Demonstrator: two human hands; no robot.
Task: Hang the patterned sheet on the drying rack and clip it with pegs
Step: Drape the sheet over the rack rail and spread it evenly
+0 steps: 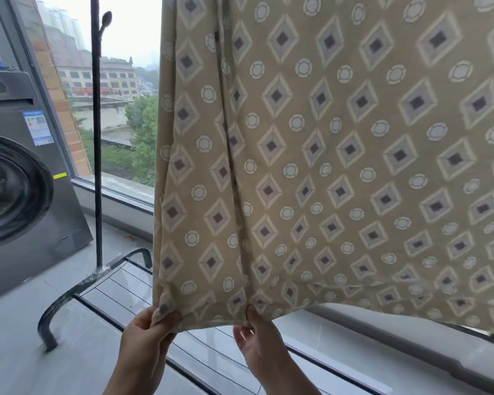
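The patterned sheet (325, 166), tan with diamonds and pale circles, hangs down from above the frame and fills the middle and right of the view. My left hand (146, 334) grips its lower left corner. My right hand (254, 334) pinches the bottom hem a little to the right of that. The drying rack (97, 155) shows as a dark upright pole on the left with a curved foot and a low wire shelf. Its top bar is out of view. No pegs are visible.
A grey front-loading washing machine (26, 181) stands at the left. A large window (120, 89) with a low sill runs behind the rack and the sheet. The floor (17, 352) is pale grey tile.
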